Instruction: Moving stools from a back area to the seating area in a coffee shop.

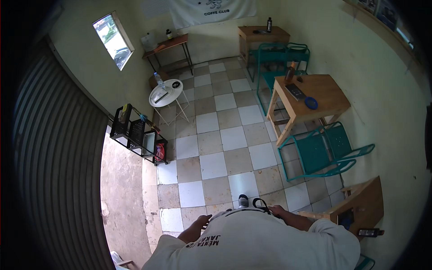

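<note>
My left hand [203,221] hangs low beside the hem of my white T-shirt [263,239], its fingers partly hidden. Whether it grips anything is too small to tell. On the other side, my right hand [277,211] is at my waist next to a black strap loop [260,203]. I cannot tell if the hand holds the strap or only touches the shirt edge. One foot in a dark sandal [243,199] shows ahead of my body on the checkered tile floor [212,165].
Left are a metal shutter [60,162], a black rack [136,135] and a round white table [167,92] with a bottle. Right stand a wooden table [317,91], teal chairs [315,153] and another wooden table [362,206]. More tables line the back under a banner [212,13].
</note>
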Motion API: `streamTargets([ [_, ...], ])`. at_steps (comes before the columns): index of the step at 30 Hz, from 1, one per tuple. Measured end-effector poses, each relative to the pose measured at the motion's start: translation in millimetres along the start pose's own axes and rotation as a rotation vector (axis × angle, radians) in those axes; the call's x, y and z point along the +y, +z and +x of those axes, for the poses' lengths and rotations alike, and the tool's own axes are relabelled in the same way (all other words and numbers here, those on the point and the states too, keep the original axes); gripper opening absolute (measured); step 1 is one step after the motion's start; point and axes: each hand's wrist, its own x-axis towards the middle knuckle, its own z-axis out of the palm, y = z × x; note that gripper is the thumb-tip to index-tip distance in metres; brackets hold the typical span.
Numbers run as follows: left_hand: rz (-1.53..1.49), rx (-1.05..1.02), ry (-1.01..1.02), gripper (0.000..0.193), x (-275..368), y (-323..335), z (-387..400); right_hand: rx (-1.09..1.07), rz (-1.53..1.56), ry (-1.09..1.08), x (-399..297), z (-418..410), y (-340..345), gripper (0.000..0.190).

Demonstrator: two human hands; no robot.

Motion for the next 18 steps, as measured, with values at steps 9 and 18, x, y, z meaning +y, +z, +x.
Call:
streamTargets([
  [9,-0.134,0.223,-0.106,0.050,67,20,-17,-0.058,0.097,0.160,-39,61,-69,0.047],
  [18,-0.161,0.203,-0.130,0.052,69,2,2,-0.178,0.020,0.132,-84,77,-66,0.045],
])
